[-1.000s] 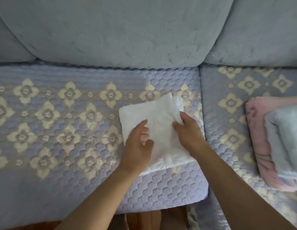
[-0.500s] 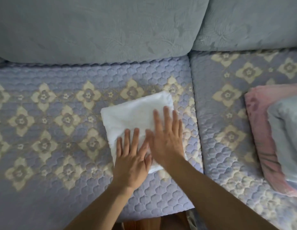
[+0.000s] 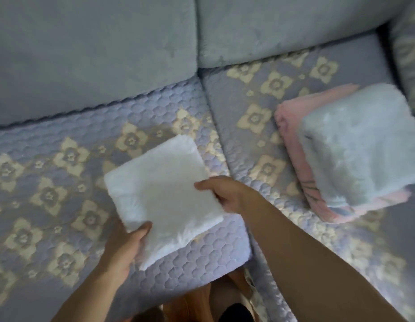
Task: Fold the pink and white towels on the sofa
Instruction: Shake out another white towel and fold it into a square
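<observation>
A folded white towel (image 3: pixel 162 196) sits as a thick square over the left seat cushion, near its front edge. My left hand (image 3: pixel 125 247) grips its near-left corner, thumb on top and fingers underneath. My right hand (image 3: pixel 227 194) grips the towel's right edge, thumb on top. On the right seat cushion a folded pink towel (image 3: pixel 292 145) lies flat, with a folded pale blue-white towel (image 3: pixel 362 145) stacked on it.
The sofa seat (image 3: pixel 62 182) has a purple quilted cover with cream flowers. Grey-blue back cushions (image 3: pixel 97 54) stand behind. A gap (image 3: pixel 215 126) separates the two seat cushions. The wooden floor (image 3: pixel 202 298) shows below the sofa's front edge.
Both hands lay flat, pressing on the white towel; now each grips an edge of it. The view has swung right, bringing the pink and pale stack fully into sight.
</observation>
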Demonstrator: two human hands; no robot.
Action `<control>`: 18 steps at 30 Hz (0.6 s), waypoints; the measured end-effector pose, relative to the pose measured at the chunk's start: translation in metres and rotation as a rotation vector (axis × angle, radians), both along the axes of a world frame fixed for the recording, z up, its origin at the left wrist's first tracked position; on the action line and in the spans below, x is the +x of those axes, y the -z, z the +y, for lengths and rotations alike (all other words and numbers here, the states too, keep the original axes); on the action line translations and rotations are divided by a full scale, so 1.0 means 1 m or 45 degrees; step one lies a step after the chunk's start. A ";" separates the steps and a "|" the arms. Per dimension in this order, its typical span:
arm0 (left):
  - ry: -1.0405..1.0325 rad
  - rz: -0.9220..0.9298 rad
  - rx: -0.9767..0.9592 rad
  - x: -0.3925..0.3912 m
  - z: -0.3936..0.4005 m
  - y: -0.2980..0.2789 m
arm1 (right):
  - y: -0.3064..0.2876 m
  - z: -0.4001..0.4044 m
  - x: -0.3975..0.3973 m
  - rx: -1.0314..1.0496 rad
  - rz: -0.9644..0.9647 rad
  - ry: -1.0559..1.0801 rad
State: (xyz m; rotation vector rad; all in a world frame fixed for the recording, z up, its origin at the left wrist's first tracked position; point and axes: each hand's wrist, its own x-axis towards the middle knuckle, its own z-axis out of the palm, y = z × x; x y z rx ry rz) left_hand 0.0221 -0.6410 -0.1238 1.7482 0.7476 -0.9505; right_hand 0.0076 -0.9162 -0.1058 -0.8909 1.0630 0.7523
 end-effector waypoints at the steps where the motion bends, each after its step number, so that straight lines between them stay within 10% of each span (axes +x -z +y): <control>1: -0.039 0.075 -0.108 -0.001 -0.009 -0.011 | -0.015 -0.012 -0.010 0.094 -0.012 0.038; 8: 0.191 0.230 -0.665 0.007 -0.133 -0.134 | -0.162 -0.110 -0.106 -0.062 -0.294 0.483; 18: 0.470 -0.307 -1.172 0.060 -0.412 -0.296 | -0.280 -0.260 -0.199 -0.616 -0.900 1.159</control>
